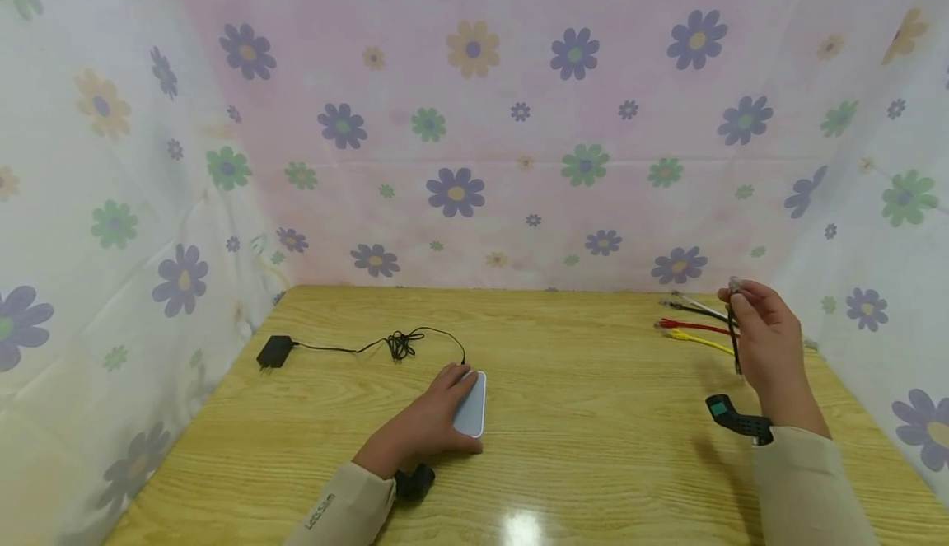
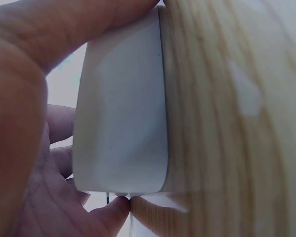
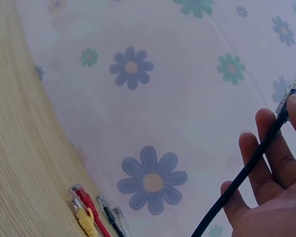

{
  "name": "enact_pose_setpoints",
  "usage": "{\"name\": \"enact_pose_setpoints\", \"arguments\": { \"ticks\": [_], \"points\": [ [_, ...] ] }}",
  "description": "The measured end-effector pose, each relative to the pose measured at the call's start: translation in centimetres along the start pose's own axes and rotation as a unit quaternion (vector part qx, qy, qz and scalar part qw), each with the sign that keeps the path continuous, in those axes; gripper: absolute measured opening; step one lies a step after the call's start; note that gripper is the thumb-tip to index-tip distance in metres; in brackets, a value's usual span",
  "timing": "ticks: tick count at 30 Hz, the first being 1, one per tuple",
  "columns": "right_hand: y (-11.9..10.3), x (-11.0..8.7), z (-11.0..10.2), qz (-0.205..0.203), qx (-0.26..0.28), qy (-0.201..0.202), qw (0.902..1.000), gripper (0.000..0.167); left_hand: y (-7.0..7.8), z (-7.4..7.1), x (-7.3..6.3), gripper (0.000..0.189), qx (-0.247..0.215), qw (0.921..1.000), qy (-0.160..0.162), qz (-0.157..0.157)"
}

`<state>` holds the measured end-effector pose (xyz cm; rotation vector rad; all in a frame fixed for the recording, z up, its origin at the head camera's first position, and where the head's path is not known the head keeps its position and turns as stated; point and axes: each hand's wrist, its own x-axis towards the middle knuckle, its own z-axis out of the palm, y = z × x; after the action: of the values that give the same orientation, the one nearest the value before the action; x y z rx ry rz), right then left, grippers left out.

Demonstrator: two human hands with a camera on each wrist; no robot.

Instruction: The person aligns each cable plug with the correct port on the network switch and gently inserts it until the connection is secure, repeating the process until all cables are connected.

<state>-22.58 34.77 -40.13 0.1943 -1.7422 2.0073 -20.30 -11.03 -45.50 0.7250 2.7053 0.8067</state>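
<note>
Head view: black adapter (image 1: 275, 352) lay near the table's (image 1: 578, 414) left edge, its lead (image 1: 326, 349) reaching toward the white box (image 1: 471, 408). The white box was just left of mid-table, grasped by the left hand (image 1: 426, 418), presumably for steadiness. Loose cables (image 1: 697, 326) lay near the far right corner, plugs inward, likely for easy picking. Right hand (image 1: 773, 340) pinched one black cable (image 1: 732, 330) at its plug (image 1: 734, 283), above the table, apparently keeping the tip exposed.

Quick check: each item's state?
White box: gripped by left hand
Power adapter: prongs unplugged
Adapter cord: loosely bundled
Held black cable: raised, visible plug free, right hand pinching
Red cable: visible plug free
Yellow cable: visible plug free
White cable: visible plug free
Second black cable: visible plug free
</note>
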Motion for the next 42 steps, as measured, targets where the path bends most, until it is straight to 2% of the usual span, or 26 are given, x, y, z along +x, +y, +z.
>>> {"name": "enact_pose_setpoints", "arguments": {
  "ticks": [6,7,12,17,20,26,36,42],
  "points": [
    [0.1,-0.1,1.0,0.004,-0.027,-0.034,0.9990,0.029,-0.1,0.0,0.1,0.103,0.005,1.0000,0.001,0.005],
    [0.2,-0.1,1.2,0.007,-0.053,-0.040,0.9977,0.029,-0.1,0.0,0.1,0.103,0.004,1.0000,0.001,0.006],
    [0.6,-0.3,2.3,0.019,-0.116,-0.083,0.9895,0.032,0.0,-0.1,0.1,0.103,0.004,1.0000,0.000,0.004],
    [1.4,-0.7,3.4,0.019,-0.149,-0.120,0.9813,0.032,0.0,-0.1,0.1,0.103,-0.003,1.0000,-0.004,0.000],
    [1.9,-1.0,4.1,0.015,-0.169,-0.127,0.9773,0.032,0.0,-0.1,0.0,0.103,-0.006,1.0000,-0.005,-0.001],
    [2.5,-1.6,5.4,0.009,-0.191,-0.149,0.9701,0.034,-0.2,0.1,0.1,0.103,-0.001,1.0000,-0.004,0.002],
    [3.5,-2.3,7.3,0.060,-0.224,-0.192,0.9537,0.039,-0.1,0.0,0.0,0.104,-0.004,1.0000,-0.003,-0.006],
    [4.1,-2.5,8.0,0.069,-0.236,-0.214,0.9455,0.032,0.0,0.0,-0.1,0.103,-0.003,1.0000,-0.002,-0.006]
  ]
}}
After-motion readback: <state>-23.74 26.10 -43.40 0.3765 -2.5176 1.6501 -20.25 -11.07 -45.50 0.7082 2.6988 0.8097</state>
